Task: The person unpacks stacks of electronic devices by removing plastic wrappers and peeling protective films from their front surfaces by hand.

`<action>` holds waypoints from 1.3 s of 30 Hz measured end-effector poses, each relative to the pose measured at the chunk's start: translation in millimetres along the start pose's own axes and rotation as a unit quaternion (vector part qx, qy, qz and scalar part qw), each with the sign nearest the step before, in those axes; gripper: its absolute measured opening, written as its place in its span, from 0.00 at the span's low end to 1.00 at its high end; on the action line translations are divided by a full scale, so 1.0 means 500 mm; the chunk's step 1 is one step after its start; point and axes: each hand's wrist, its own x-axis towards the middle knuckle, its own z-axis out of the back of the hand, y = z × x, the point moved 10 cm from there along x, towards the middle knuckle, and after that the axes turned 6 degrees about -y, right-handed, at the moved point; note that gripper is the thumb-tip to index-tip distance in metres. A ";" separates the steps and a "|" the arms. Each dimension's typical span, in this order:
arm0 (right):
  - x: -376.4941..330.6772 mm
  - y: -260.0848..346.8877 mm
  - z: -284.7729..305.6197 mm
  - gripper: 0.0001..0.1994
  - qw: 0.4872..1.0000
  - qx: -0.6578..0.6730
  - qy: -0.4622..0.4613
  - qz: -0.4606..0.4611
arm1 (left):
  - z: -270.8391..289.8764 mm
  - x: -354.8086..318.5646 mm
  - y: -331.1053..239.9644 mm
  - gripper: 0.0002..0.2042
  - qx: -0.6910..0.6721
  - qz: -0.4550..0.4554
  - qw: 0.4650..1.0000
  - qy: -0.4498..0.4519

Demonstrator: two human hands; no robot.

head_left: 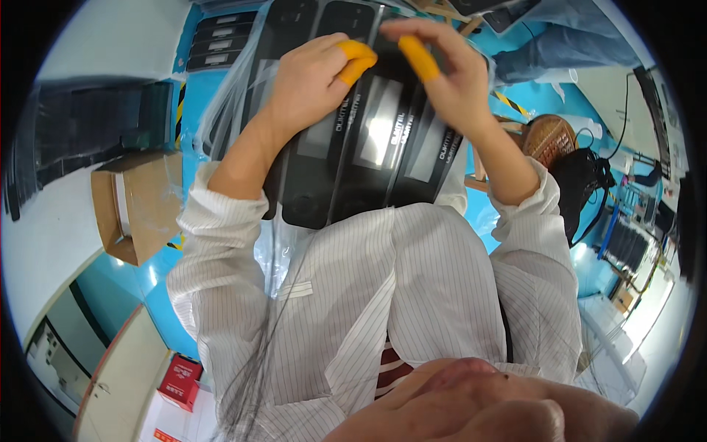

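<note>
Several long black panels (309, 166) with pale rectangular windows lie side by side in front of me, their glossy surface reflecting light. Over their far part is my left hand (313, 77), its thumb and forefinger in yellow finger cots and pressed together. Whatever that pinch holds, if anything, is too small to make out. My right hand (453, 77) hovers to the right of it above the same panels, slightly blurred, its yellow-covered thumb apart from the stretched fingers. Clear plastic film (224, 110) spreads along the left side of the panels.
An open cardboard box (147, 206) stands at the left on the blue floor. More black panels (221, 40) are stacked at the far left. To the right are a brown woven object (549, 140) and a black bag (585, 191). Another person's denim-clad leg (560, 48) shows at the far right.
</note>
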 end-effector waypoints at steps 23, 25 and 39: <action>0.059 -0.030 -0.013 0.08 0.895 -0.374 0.116 0.212 | -0.036 0.044 -0.012 0.12 0.074 0.093 0.991 0.056; 0.056 -0.037 -0.025 0.09 0.877 -0.396 0.155 0.222 | -0.037 0.047 0.011 0.12 0.092 0.099 0.991 0.017; 0.073 -0.033 -0.006 0.08 0.880 -0.361 0.157 0.267 | -0.011 0.040 0.005 0.15 0.014 0.082 0.989 -0.124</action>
